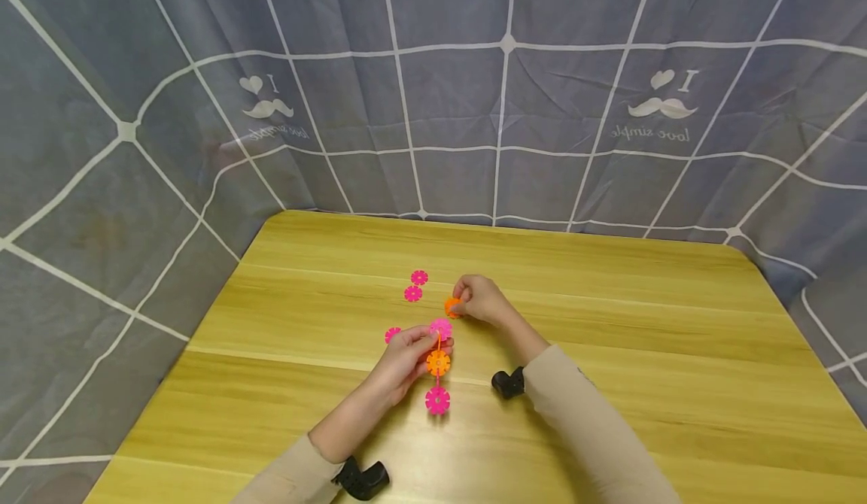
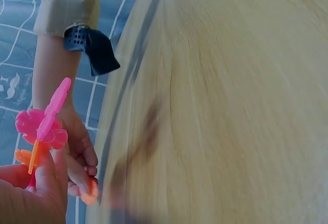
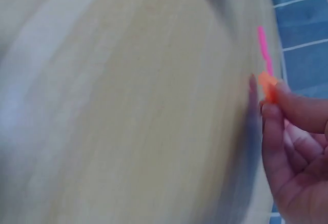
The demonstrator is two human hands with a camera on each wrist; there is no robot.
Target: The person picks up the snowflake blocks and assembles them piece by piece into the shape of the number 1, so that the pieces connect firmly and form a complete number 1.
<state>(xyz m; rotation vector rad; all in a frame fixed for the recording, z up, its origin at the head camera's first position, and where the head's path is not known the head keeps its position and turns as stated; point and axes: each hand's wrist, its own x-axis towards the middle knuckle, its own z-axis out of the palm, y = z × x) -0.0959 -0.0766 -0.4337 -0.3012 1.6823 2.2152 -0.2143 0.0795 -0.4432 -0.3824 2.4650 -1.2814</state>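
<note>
My left hand point(image 1: 404, 359) pinches a linked chain of notched flower-shaped discs: a pink disc point(image 1: 441, 329) at the top, an orange disc point(image 1: 438, 362) below it and a darker pink disc point(image 1: 437, 400) at the lower end. In the left wrist view the chain's pink disc point(image 2: 54, 110) stands above the left fingertips. Just to the right and farther back, my right hand point(image 1: 485, 300) pinches a separate orange disc point(image 1: 452, 308) between thumb and finger. The right wrist view shows that orange disc point(image 3: 268, 86) at the fingertips, apart from the chain.
Two pink discs point(image 1: 413, 293) lie close together on the wooden table point(image 1: 609, 316), behind the hands. Another pink disc point(image 1: 392, 335) lies beside the left hand, partly covered by it. A grey curtain point(image 1: 454, 98) with white lines stands behind the table. Both wrists carry black devices.
</note>
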